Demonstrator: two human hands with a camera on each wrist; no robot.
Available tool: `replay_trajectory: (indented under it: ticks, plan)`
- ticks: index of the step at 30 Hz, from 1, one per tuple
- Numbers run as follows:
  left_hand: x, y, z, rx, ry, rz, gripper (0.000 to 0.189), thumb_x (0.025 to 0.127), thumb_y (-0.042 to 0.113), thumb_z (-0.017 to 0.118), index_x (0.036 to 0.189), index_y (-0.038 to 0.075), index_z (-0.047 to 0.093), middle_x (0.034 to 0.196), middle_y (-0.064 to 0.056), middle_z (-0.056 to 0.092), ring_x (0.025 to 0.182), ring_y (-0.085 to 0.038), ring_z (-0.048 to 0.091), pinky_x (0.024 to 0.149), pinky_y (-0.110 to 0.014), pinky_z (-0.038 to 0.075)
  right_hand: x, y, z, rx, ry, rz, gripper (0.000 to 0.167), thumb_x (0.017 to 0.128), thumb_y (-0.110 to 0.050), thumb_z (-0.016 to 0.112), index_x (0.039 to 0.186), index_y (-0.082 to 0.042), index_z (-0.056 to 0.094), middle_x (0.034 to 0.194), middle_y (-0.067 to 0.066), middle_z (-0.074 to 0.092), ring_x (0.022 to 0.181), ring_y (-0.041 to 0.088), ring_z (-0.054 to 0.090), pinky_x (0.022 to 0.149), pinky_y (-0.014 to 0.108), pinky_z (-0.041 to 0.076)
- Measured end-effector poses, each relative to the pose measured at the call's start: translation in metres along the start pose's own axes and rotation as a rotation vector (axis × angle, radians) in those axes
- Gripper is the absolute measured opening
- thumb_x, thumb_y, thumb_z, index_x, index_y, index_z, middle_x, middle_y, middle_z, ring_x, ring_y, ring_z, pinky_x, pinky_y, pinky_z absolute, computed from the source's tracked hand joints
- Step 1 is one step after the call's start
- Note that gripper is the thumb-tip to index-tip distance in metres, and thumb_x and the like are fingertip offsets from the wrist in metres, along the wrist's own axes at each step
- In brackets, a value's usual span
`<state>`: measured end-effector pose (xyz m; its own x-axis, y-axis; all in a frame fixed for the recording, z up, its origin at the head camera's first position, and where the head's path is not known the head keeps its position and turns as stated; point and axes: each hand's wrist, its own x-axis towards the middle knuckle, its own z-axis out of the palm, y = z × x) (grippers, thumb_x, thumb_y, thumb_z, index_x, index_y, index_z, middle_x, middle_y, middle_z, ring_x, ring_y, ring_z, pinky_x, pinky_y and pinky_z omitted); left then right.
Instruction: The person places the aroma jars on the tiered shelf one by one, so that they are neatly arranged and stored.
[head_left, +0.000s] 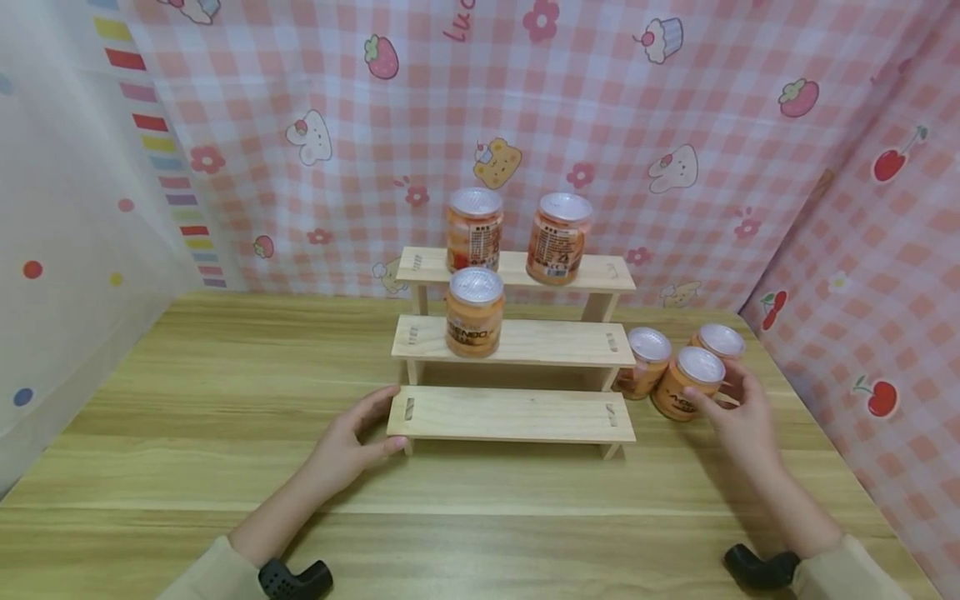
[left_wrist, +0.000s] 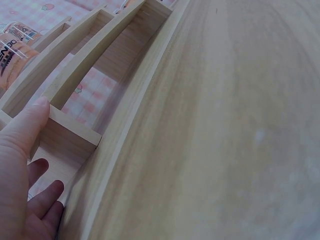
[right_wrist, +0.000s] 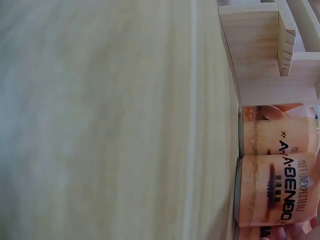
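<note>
A three-tier wooden display stand (head_left: 512, 414) stands on the table. My left hand (head_left: 347, 442) holds the left end of its lowest step, thumb at the front corner and index finger further back; the left wrist view shows the other fingers beside the stand's side panel (left_wrist: 72, 137). Right of the stand, my right hand (head_left: 742, 417) grips an upright orange can (head_left: 686, 385) with a silver lid, thumb on its front and fingers round its far right side. A second can (head_left: 647, 367) stands left of it by the stand, and a third can (head_left: 720, 340) behind, partly hidden.
Two cans stand on the top step, one left (head_left: 475, 229) and one right (head_left: 558, 240). Another can (head_left: 475, 317) is on the left of the middle step. A pink checked cloth (head_left: 337, 208) hangs behind, and a similar cloth (head_left: 862, 317) borders the right side.
</note>
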<state>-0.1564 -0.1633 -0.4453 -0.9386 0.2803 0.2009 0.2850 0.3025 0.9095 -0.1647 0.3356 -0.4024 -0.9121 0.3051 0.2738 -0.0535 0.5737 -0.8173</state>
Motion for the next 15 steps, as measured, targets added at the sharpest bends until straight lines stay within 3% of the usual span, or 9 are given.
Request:
replay_trajectory:
  ticks: [15]
  plan:
    - [-0.001,0.005,0.0,-0.005,0.0,-0.009,0.072,0.081,0.022,0.078,0.143,0.01,0.044,0.14,-0.016,0.048,0.13,-0.03,0.041,0.106,-0.048,0.03,0.001,-0.002,0.012,0.041,0.069,0.056,0.07,0.083,-0.013,0.076,0.141,-0.002,0.039,0.126,0.011,0.048,0.104,0.014,0.047,0.078,0.009,0.042]
